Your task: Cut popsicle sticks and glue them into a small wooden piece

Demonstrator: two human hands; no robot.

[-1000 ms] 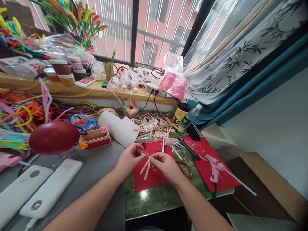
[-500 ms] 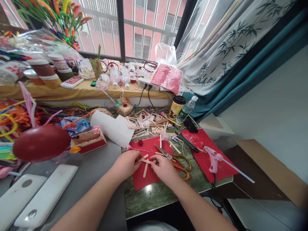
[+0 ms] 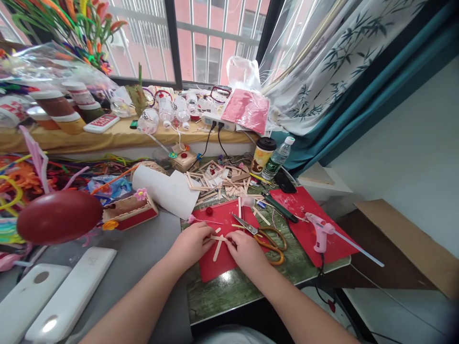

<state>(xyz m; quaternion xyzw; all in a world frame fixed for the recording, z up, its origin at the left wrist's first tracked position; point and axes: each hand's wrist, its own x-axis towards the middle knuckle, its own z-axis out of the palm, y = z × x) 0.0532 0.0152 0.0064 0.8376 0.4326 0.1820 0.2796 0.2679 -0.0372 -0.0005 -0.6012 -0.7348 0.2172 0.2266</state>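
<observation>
Over a red sheet (image 3: 215,272), my left hand (image 3: 193,242) and my right hand (image 3: 245,248) are close together, each pinching one end of a short horizontal craft stick (image 3: 218,238). Beneath and across it lies another craft stick (image 3: 217,251), pointing down toward me. A further stick end shows slantwise above, by the left fingertips; whether the pieces are joined I cannot tell. Just beyond my right hand rest scissors (image 3: 271,245) with orange-brown handles, blades pointing away to the left. A thin pink-ended rod (image 3: 206,220) lies past my left fingers.
A pink glue gun (image 3: 320,230) sits on a second red sheet (image 3: 299,203) at right. Behind are a heap of craft sticks (image 3: 233,184), a lidded cup (image 3: 263,155) and a water bottle (image 3: 278,160). A decorated box (image 3: 131,215) and a dark red balloon (image 3: 59,217) are at left.
The camera view has shifted slightly. My hands have stayed over the red sheet, and the held stick now lies more level between my fingers, closer to my right hand.
</observation>
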